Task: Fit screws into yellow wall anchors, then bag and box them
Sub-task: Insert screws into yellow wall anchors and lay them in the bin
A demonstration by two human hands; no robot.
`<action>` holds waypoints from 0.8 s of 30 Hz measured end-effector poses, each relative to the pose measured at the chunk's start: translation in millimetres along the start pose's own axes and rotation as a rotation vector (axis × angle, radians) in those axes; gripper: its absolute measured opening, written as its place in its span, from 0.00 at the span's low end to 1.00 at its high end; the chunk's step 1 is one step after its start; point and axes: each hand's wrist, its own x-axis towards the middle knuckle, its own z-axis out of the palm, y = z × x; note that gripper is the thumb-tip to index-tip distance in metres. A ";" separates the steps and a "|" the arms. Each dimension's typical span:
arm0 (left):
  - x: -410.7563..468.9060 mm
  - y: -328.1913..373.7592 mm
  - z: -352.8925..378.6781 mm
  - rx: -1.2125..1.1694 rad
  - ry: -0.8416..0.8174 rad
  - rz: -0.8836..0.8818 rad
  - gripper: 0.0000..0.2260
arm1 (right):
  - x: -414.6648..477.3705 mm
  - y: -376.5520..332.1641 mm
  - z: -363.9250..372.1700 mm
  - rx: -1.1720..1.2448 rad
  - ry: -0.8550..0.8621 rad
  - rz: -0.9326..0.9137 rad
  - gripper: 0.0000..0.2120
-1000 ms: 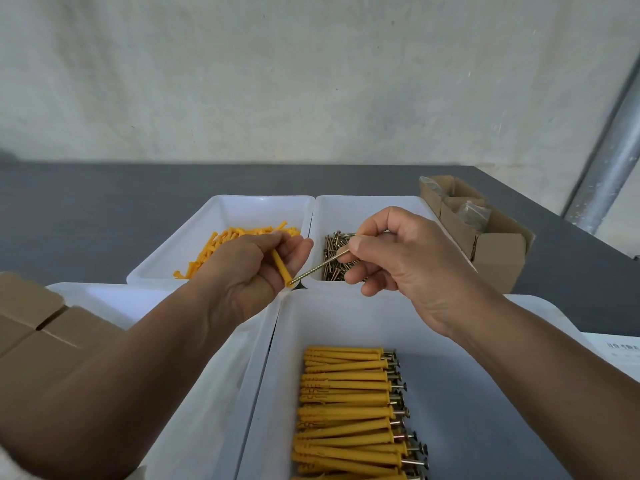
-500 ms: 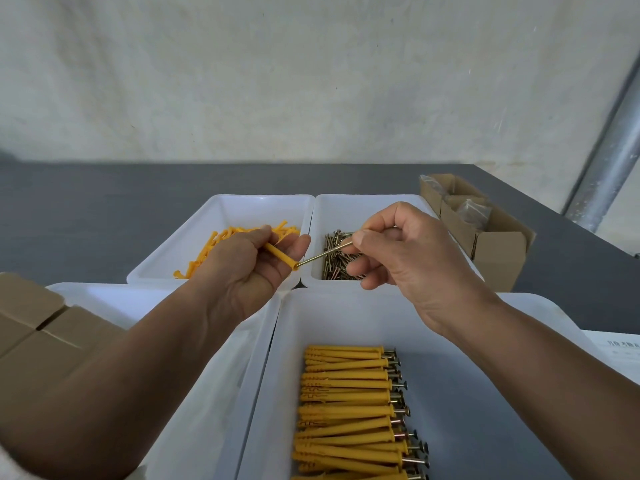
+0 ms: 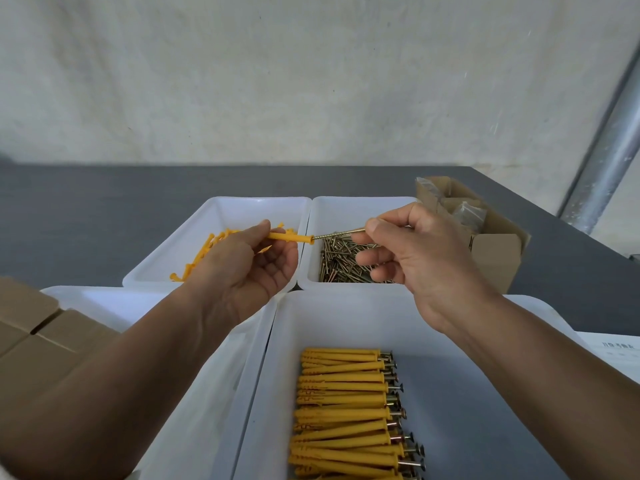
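My left hand [image 3: 247,268] pinches a yellow wall anchor [image 3: 291,237], held level with its open end pointing right. Between thumb and forefinger, my right hand [image 3: 412,258] pinches a brass screw [image 3: 337,233] by its head end. The screw's tip sits at the anchor's mouth. Both are held above two white bins: the left bin [image 3: 221,209] holds loose yellow anchors [image 3: 197,261], the right bin [image 3: 346,209] holds loose screws [image 3: 341,263]. A near white bin [image 3: 450,375] holds several finished anchors with screws [image 3: 346,410] laid in a row.
An open cardboard box [image 3: 495,251] with clear bags stands at the right of the dark table [image 3: 86,216]. Closed cardboard boxes [image 3: 38,337] sit at the near left in another white bin [image 3: 104,299]. A sheet of paper [image 3: 613,351] lies at the right edge, and a metal pipe [image 3: 609,150] runs up the wall.
Both hands rose a little and the anchor turned level. The screw, first slanting up to the right, now lines up with the anchor's open end.
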 end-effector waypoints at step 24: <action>-8.9 -11.1 3.9 0.429 -0.197 0.158 0.06 | -4.8 1.3 0.2 -0.394 -0.213 0.150 0.04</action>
